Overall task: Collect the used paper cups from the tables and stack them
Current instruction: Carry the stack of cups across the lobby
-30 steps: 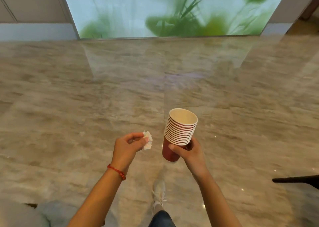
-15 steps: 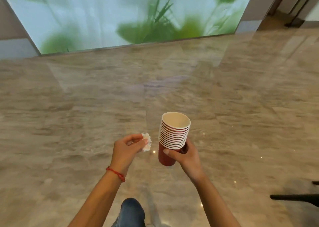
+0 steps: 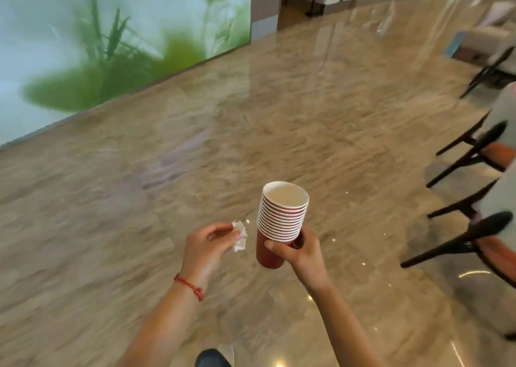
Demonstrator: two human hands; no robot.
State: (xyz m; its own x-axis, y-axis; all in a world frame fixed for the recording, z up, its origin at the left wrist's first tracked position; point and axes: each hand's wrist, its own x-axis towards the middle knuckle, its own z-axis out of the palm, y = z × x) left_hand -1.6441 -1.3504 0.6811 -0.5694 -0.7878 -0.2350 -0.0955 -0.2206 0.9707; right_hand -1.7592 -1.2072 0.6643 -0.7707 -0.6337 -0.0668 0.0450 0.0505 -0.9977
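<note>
My right hand (image 3: 303,250) grips a stack of several red paper cups (image 3: 280,221) with white rims, held upright over the floor at lower centre. The top cup's cream inside looks empty. Just left of the stack, my left hand (image 3: 208,248) pinches a crumpled white tissue (image 3: 240,236) between thumb and fingertips. A red string bracelet circles my left wrist. The tissue and the stack are close but apart.
Polished beige marble floor (image 3: 251,132) spreads ahead. A lit wall panel with green plants (image 3: 111,40) stands at upper left. Dark-legged chairs (image 3: 472,238) with pale covers line the right edge. A doorway opens at the top centre-right. My knee shows at the bottom.
The view has swung to the right: the wall panel slid left and the chairs came into view on the right. Both hands keep the same hold on the tissue and the cup stack.
</note>
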